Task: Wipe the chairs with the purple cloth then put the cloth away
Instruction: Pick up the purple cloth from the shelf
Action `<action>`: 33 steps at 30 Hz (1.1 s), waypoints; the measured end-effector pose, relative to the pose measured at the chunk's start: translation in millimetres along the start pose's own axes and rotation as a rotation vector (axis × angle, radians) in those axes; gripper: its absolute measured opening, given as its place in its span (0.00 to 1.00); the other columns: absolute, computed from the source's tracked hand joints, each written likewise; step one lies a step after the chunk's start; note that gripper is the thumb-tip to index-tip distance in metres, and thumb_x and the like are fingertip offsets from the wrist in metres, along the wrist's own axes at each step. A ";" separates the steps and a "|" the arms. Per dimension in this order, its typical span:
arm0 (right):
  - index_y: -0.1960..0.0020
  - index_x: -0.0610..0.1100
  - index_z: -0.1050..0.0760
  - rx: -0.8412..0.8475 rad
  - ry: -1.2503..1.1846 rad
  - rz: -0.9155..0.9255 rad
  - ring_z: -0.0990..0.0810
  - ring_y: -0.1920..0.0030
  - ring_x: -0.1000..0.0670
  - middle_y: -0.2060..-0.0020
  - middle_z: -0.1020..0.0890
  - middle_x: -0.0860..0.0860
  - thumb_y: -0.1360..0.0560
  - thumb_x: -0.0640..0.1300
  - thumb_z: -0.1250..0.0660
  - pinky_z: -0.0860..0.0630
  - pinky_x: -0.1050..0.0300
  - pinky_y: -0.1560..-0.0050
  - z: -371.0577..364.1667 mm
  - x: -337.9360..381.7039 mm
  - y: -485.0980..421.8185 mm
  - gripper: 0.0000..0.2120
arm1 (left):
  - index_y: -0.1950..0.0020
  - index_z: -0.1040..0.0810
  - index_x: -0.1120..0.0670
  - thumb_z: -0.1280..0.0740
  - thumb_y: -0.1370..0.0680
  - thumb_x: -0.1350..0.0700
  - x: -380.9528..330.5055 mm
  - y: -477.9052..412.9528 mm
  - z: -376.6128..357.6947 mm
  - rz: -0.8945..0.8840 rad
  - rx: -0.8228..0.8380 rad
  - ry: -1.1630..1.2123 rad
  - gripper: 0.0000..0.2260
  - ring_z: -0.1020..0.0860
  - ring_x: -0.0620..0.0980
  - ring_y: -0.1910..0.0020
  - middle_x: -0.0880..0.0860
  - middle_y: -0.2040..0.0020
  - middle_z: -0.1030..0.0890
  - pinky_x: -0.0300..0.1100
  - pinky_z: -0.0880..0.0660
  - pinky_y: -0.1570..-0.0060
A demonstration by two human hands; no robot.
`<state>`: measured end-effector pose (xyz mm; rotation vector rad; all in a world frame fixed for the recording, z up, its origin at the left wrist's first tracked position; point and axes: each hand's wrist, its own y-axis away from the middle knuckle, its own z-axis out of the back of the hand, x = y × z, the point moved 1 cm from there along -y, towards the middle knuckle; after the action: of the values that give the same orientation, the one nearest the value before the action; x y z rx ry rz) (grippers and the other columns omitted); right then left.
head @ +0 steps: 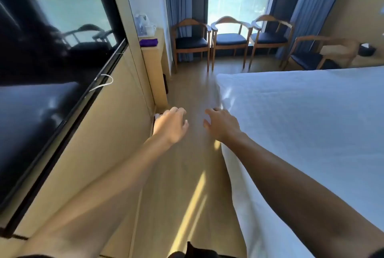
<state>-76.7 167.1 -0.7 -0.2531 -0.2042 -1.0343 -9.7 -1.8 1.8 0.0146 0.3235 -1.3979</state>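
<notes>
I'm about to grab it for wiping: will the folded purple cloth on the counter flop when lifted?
Probably floppy: the cloth lies as a soft folded pad, so it would likely unfold if pinched by one edge. It looks small beside the kettle, so likely light.

I see both arms stretched forward over the wooden floor (pixel 188 89), in the aisle between the left wall and the white bed (pixel 311 116). The left hand (pixel 171 124) and the right hand (pixel 221 123) hold nothing, fingers loosely bent. Far ahead, the purple cloth (pixel 148 42) lies folded on top of a narrow wooden cabinet (pixel 153 66), just in front of a kettle (pixel 142 23). A row of three chairs (pixel 229 39) stands under the window (pixel 239 4); a fourth chair (pixel 311 60) stands angled to the right. A dark television (pixel 41 95) hangs on the left wall.
</notes>
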 end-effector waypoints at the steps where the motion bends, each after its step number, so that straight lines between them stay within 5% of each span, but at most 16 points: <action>1: 0.33 0.47 0.28 0.019 0.009 -0.005 0.25 0.39 0.40 0.39 0.23 0.46 0.19 0.51 0.40 0.26 0.48 0.45 -1.9 -2.2 1.7 0.17 | 0.34 0.25 0.53 0.40 0.19 0.50 -3.3 1.6 -3.9 0.002 0.010 -0.014 0.16 0.23 0.56 0.43 0.52 0.39 0.22 0.53 0.28 0.41; 13: 0.31 0.46 0.29 0.173 -0.017 -0.022 0.27 0.36 0.41 0.36 0.25 0.46 0.19 0.49 0.41 0.28 0.47 0.42 -50.2 -11.3 -55.6 0.19 | 0.35 0.25 0.55 0.39 0.19 0.50 26.8 -44.4 -59.2 0.048 0.110 -0.019 0.15 0.24 0.57 0.41 0.54 0.38 0.22 0.50 0.26 0.43; 20: 0.38 0.42 0.25 0.146 0.072 -0.022 0.24 0.42 0.39 0.43 0.22 0.44 0.19 0.48 0.40 0.27 0.49 0.48 -84.9 4.7 -145.8 0.14 | 0.38 0.25 0.54 0.39 0.20 0.51 83.4 -119.5 -79.2 -0.021 0.121 -0.145 0.14 0.24 0.55 0.41 0.53 0.41 0.22 0.47 0.28 0.47; 33: 0.33 0.46 0.27 0.133 0.079 -0.064 0.23 0.40 0.42 0.39 0.21 0.46 0.19 0.51 0.40 0.22 0.45 0.44 -114.1 16.4 -301.3 0.17 | 0.37 0.26 0.54 0.39 0.19 0.50 156.0 -262.6 -95.2 -0.018 0.199 -0.103 0.14 0.24 0.57 0.40 0.54 0.40 0.22 0.50 0.28 0.47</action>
<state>-324.3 -27.3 -71.3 -0.0854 -0.2098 -1.0874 -262.9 -180.1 -78.2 0.1030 0.0988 -1.4389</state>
